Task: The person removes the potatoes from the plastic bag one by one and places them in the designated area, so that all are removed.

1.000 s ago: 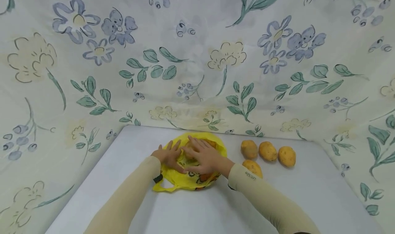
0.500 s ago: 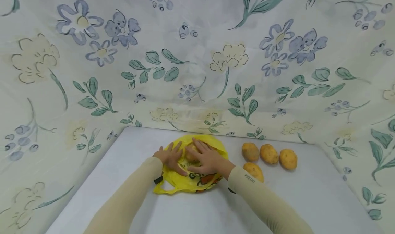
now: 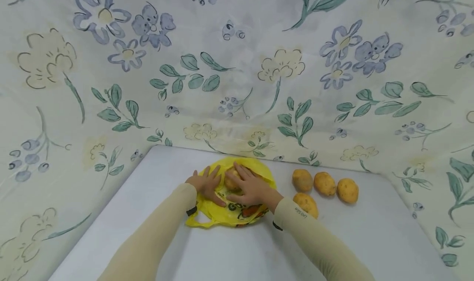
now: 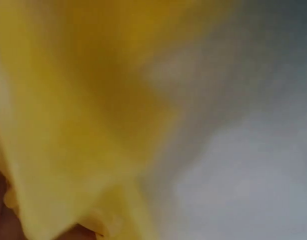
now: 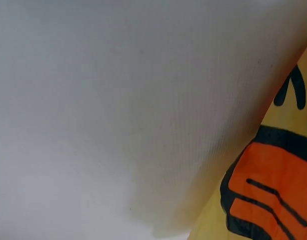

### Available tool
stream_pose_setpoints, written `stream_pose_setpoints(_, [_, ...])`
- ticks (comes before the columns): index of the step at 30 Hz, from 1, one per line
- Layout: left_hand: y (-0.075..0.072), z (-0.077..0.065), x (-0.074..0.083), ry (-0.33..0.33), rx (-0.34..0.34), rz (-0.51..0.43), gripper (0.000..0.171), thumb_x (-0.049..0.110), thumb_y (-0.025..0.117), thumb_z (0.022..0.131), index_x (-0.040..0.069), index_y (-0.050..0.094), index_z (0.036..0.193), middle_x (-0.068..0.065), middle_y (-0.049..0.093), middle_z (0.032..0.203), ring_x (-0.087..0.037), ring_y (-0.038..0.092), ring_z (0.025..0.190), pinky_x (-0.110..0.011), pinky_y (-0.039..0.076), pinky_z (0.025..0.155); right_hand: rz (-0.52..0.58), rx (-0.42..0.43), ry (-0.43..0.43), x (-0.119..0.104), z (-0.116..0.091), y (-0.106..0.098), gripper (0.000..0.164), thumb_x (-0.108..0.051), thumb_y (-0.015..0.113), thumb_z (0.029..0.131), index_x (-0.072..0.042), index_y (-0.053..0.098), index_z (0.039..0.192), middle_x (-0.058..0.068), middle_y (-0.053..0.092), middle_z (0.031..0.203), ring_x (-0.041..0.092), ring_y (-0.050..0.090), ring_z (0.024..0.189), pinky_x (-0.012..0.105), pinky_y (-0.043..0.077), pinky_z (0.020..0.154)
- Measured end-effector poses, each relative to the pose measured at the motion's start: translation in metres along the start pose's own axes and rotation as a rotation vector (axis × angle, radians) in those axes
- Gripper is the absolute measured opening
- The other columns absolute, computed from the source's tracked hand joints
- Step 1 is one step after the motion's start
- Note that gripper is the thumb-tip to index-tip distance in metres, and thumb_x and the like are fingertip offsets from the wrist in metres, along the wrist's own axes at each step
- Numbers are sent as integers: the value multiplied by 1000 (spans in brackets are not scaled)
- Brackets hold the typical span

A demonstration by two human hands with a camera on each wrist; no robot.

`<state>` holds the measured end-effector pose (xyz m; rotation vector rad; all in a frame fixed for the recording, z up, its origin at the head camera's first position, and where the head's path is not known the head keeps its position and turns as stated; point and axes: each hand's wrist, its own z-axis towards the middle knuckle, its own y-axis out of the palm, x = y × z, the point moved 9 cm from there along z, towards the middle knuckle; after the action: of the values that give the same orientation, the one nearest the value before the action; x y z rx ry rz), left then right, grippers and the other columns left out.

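A yellow plastic bag (image 3: 218,217) lies spread on the white table, its mouth turned up and a loop handle at the front left. Potatoes show in the mouth; the plainest one, a potato (image 3: 231,179), sits between the hands. My left hand (image 3: 208,186) rests with spread fingers on the bag's left side. Across the right part, my right hand (image 3: 253,188) lies with extended fingers over the bag and right at that potato, hiding part of it. Close up in the left wrist view is blurred yellow plastic (image 4: 93,130). The right wrist view catches the bag's orange and black print (image 5: 268,185).
To the right of the bag, three potatoes stand in a row: a left potato (image 3: 302,180), a middle potato (image 3: 325,184) and a right potato (image 3: 348,191). Another potato (image 3: 306,204) lies in front, partly behind the right sleeve. A flowered cloth (image 3: 237,87) hangs behind the table (image 3: 237,252).
The head view has shifted slightly. A little more of the potato shows between the hands as the right hand's fingers move slightly. The left hand and the potatoes outside stay put.
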<state>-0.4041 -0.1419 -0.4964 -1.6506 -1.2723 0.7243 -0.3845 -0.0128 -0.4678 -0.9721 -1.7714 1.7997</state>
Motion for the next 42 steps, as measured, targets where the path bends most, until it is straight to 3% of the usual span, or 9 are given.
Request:
stream_pose_setpoints(10, [13, 0, 2, -11, -17, 0, 121, 86, 63, 66, 18, 24, 158, -7, -2, 168, -39, 2, 154, -72, 12, 115, 32, 11, 6, -4, -6, 10, 81, -71, 43, 92, -33, 16, 159, 8, -2, 168, 33, 11, 154, 54, 21, 122])
stream_pose_setpoints(22, [-9, 6, 1, -9, 10, 21, 121, 87, 61, 67, 18, 24, 158, -7, -3, 168, -40, 2, 153, -72, 12, 115, 15, 33, 11, 4, 2, -8, 83, -70, 45, 93, -31, 15, 160, 7, -4, 168, 31, 11, 154, 51, 25, 121])
stream_pose_setpoints(28, [-6, -1, -3, -23, -8, 1, 119, 84, 63, 68, 17, 23, 158, -7, -4, 168, -40, 1, 153, -71, 11, 116, -7, 32, -10, -2, 2, -4, 84, -72, 44, 91, -32, 15, 159, 6, -2, 168, 33, 15, 153, 53, 25, 120])
stream_pose_setpoints(35, [-11, -3, -2, -25, 15, 4, 119, 85, 62, 69, 17, 23, 159, -8, -3, 168, -40, 2, 153, -71, 11, 116, -78, 56, -11, -2, 5, -5, 85, -69, 48, 91, -31, 15, 160, 8, -1, 168, 27, 12, 154, 48, 13, 125])
stream_pose_setpoints(42, [-5, -2, -1, -24, -19, -8, 120, 86, 61, 68, 18, 22, 159, -8, -5, 168, -40, 0, 153, -71, 10, 116, -128, 57, -6, -5, 5, -4, 81, -63, 52, 92, -30, 19, 158, 10, 4, 168, 26, 14, 154, 49, 16, 124])
